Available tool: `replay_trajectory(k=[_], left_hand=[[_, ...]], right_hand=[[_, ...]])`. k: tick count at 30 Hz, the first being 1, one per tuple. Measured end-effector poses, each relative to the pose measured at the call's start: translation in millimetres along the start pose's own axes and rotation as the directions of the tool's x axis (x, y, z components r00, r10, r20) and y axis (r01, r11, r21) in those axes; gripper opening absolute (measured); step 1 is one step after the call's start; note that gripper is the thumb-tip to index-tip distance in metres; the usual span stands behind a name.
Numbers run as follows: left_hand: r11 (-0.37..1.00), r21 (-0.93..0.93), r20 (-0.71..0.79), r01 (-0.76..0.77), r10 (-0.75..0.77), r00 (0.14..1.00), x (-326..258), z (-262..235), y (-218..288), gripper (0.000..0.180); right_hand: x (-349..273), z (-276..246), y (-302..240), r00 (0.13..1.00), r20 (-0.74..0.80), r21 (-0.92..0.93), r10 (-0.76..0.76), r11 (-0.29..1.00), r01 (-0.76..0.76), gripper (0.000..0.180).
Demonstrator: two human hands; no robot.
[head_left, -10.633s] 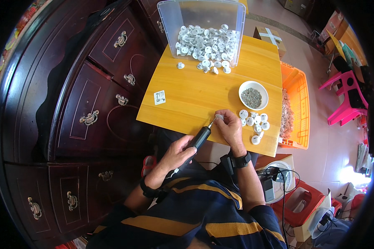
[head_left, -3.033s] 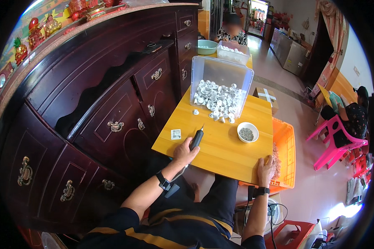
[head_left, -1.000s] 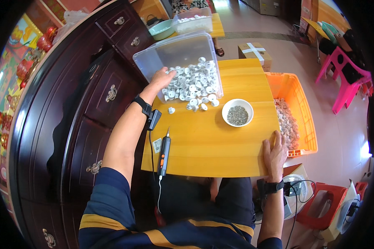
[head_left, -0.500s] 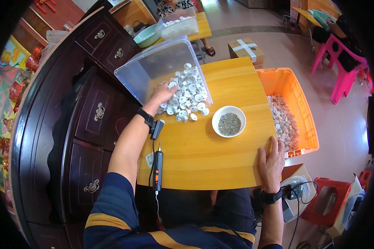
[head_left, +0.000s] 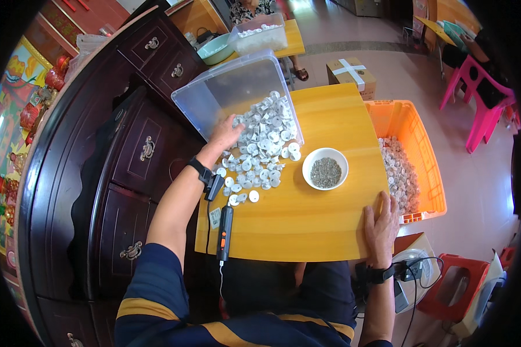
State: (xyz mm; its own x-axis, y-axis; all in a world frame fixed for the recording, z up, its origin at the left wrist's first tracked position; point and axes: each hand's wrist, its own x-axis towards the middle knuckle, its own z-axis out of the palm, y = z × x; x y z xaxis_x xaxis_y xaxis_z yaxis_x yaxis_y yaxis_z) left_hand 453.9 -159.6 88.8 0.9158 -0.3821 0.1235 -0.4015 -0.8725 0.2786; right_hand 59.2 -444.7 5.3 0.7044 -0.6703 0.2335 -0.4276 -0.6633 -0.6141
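Observation:
My left hand (head_left: 226, 133) reaches into the mouth of a clear plastic box (head_left: 205, 101) tipped on its side, its fingers apart against a heap of small white round plastic parts (head_left: 266, 127). Some parts have spilled onto the yellow table (head_left: 301, 222). Near the table's front left lies a black electric screwdriver (head_left: 224, 234) with orange buttons; loose parts hide its tip. A white bowl (head_left: 342, 177) of small grey metal screws (head_left: 325, 172) stands right of the heap. At the right table edge my right hand (head_left: 381, 226) rests flat, fingers stretched out, holding nothing.
An orange crate (head_left: 425, 168) holding many similar parts stands right of the table. A dark wooden cabinet (head_left: 118, 168) borders the left side. Beyond are a cardboard box (head_left: 353, 78) and a second table (head_left: 295, 40) with a person behind it. A red stool (head_left: 454, 283) stands lower right.
More white parts have spread out of the box toward me, down to the screwdriver's tip. My left hand has come slightly nearer; my right hand stays at the table edge.

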Motion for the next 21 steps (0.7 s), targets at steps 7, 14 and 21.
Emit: replay_trajectory(k=[7,14,21], left_hand=[[0.987,0.148,0.102,-0.061,0.046,0.994,-17.4,38.4,6.3,0.071],[0.922,-0.216,0.186,-0.321,0.361,0.914,-79.2,26.8,18.8,0.059],[0.946,-0.314,-0.194,0.083,-0.149,0.97,-101.6,24.4,-86.0,0.062]], right_hand=[[0.5,-2.0,-2.9,0.999,0.033,0.033,-0.007,0.999,0.006,0.054],[0.4,-0.6,-1.6,1.0,0.024,-0.002,-0.005,1.0,0.005,0.054],[1.6,4.8,3.9,0.998,-0.01,-0.007,-0.054,0.998,0.054,0.051]])
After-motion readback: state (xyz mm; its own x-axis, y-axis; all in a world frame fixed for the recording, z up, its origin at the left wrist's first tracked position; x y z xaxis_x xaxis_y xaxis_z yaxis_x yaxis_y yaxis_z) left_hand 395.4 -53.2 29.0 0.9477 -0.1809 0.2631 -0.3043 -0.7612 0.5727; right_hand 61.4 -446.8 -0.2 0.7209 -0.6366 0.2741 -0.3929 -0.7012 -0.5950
